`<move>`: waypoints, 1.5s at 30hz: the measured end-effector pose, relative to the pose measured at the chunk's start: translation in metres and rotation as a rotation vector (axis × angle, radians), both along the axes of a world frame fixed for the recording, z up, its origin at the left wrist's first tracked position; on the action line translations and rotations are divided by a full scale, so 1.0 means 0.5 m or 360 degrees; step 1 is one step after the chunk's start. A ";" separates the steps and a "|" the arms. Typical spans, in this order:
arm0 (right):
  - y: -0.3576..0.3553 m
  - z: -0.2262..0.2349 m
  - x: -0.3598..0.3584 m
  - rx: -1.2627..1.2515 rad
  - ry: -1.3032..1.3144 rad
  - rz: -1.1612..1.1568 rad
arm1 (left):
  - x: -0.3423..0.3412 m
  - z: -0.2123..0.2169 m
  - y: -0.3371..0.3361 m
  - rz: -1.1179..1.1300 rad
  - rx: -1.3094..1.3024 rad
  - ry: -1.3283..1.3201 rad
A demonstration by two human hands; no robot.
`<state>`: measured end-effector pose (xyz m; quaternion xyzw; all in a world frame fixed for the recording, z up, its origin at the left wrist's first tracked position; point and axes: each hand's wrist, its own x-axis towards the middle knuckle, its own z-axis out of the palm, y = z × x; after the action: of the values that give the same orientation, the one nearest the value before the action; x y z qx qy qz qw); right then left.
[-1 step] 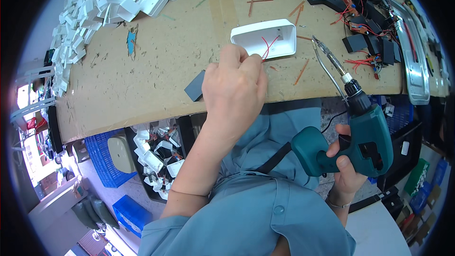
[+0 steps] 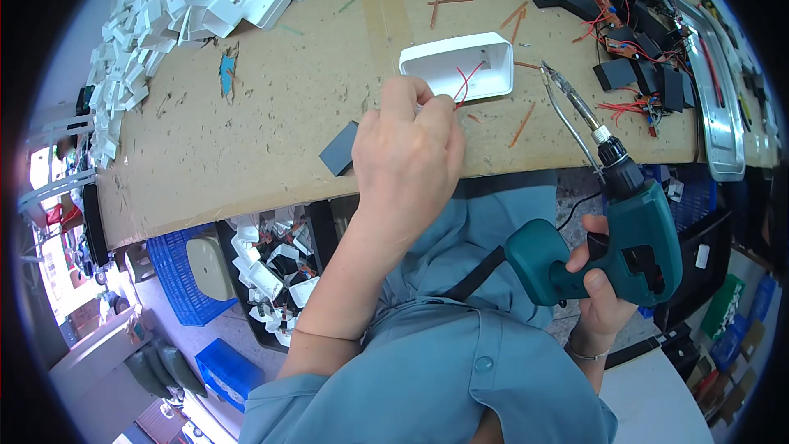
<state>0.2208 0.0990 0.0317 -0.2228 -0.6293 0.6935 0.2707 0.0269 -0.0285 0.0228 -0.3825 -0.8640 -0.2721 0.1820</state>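
Note:
My left hand (image 2: pixel 408 144) is closed over the table, back upward, its curled fingertips by the near edge of an open white plastic case (image 2: pixel 423 56). Thin red wires (image 2: pixel 465 85) stand in the case's opening and run down towards these fingers; what they pinch is hidden. Beside that hand, a dark grey rectangular block (image 2: pixel 339 150) lies tilted, partly covered. In my right hand (image 2: pixel 604 296) is a green soldering gun (image 2: pixel 645 234), held by its handle beyond the table's front edge. Its metal tip, with a thin curved tube, points up over the table, right of the case.
White plastic cases (image 2: pixel 222 4) are heaped at the far left. Dark blocks with red wires and circuit boards (image 2: pixel 633 41) crowd the far right, beside a metal tray (image 2: pixel 723 136). Brown strips (image 2: pixel 522 125) are scattered on the table. Below sits a bin of white pieces (image 2: pixel 267 279).
My left hand has shifted very slightly to the right. The soldering gun and the white case stay where they were.

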 end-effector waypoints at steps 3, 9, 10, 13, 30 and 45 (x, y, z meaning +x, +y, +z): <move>0.001 0.003 -0.001 -0.0018 0.0007 0.0004 | 0.005 -0.007 0.001 -0.0061 0.0048 -0.0009; -0.001 0.000 -0.005 -0.0021 0.0023 -0.0001 | 0.005 -0.002 0.005 -0.0168 -0.0001 -0.0031; 0.000 0.000 -0.005 -0.0009 0.0027 0.0006 | 0.003 0.001 0.006 -0.0209 -0.0001 -0.0028; -0.002 0.001 -0.006 -0.0026 0.0032 0.0000 | -0.002 -0.001 0.010 -0.0246 0.0021 0.0003; 0.003 -0.007 -0.008 -0.0016 0.0056 0.0027 | -0.009 0.007 0.018 -0.0327 0.0229 -0.0150; 0.007 -0.009 -0.003 -0.0053 0.0062 0.0029 | -0.016 -0.001 0.021 -0.0363 0.0447 -0.0063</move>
<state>0.2192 0.1024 0.0273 -0.2082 -0.6143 0.7105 0.2728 0.0188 -0.0178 0.0223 -0.4432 -0.7721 -0.4164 0.1844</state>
